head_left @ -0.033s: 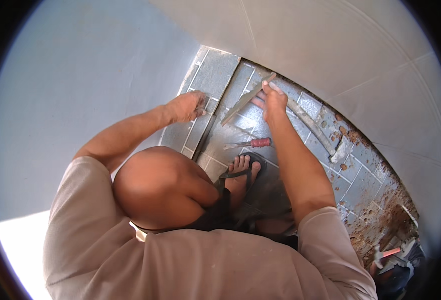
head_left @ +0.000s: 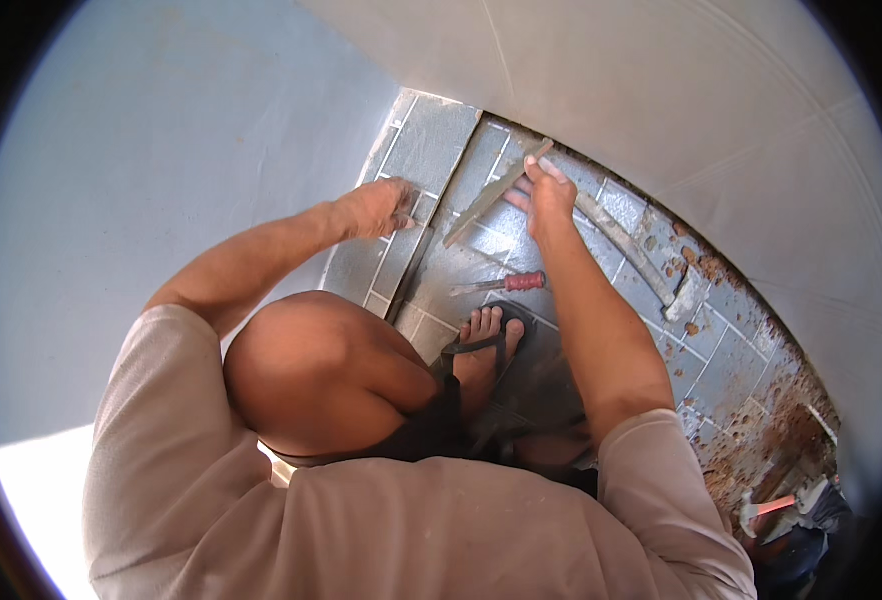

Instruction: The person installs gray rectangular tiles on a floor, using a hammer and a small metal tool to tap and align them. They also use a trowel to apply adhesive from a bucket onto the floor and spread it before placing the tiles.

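Note:
My left hand point(head_left: 381, 208) is at the narrow raised strip of grey tiles point(head_left: 431, 135) beside the blue wall, its fingers curled down; what they hold, if anything, is hidden. My right hand point(head_left: 543, 195) grips a long, thin, tilted grey strip point(head_left: 481, 212) near its upper end, above the tiled floor point(head_left: 616, 300). Below the strip lies a red-handled tool with a metal blade point(head_left: 524, 282). Right of my right hand lies a hammer with a pale handle point(head_left: 626, 255) and grey head point(head_left: 683, 298). My sandalled foot point(head_left: 481, 335) is below the red-handled tool.
A blue wall point(head_left: 161, 170) rises at left, a pale wall point(head_left: 681, 90) at top and right. Brown rubble point(head_left: 751, 430) lies along the right edge of the floor. Another orange-handled hammer point(head_left: 771, 505) and dark items are at lower right. My bent knee point(head_left: 316, 375) is below my left arm.

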### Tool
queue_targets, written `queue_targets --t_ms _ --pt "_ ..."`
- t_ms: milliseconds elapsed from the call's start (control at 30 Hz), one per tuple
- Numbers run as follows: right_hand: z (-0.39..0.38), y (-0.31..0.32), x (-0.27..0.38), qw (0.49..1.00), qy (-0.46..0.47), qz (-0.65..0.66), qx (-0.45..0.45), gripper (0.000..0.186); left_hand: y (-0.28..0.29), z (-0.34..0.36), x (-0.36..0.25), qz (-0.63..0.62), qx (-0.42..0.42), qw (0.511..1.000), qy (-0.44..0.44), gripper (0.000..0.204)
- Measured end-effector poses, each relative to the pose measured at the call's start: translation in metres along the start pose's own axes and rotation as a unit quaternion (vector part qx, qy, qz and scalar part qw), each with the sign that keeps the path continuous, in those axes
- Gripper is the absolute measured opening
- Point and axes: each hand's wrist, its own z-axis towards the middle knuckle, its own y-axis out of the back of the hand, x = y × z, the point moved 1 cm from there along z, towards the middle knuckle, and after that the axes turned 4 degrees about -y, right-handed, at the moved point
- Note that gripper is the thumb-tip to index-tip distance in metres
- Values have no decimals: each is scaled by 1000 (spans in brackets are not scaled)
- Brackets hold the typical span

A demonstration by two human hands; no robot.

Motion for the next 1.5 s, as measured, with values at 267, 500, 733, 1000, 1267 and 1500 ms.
queue_targets --t_ms 267,500,733,1000,1267,1500 --pt "5 -24 -3 995 70 -49 -49 46 -7 47 7 34 162 986 30 52" --pt "31 -40 -14 990 76 -93 -77 57 -20 40 -1 7 62 995 73 68" --pt "47 -55 -33 984 81 -124 -98 57 -41 26 -13 -3 -71 992 101 57" --pt "46 -76 -34 971 84 -176 -139 48 -51 32 -18 25 -107 986 125 58" --pt "47 -83 -47 968 68 -211 -115 47 -55 32 -17 27 -129 983 126 54" --pt "33 -59 -55 959 -3 -280 -32 56 -38 40 -8 -71 -72 982 160 46"
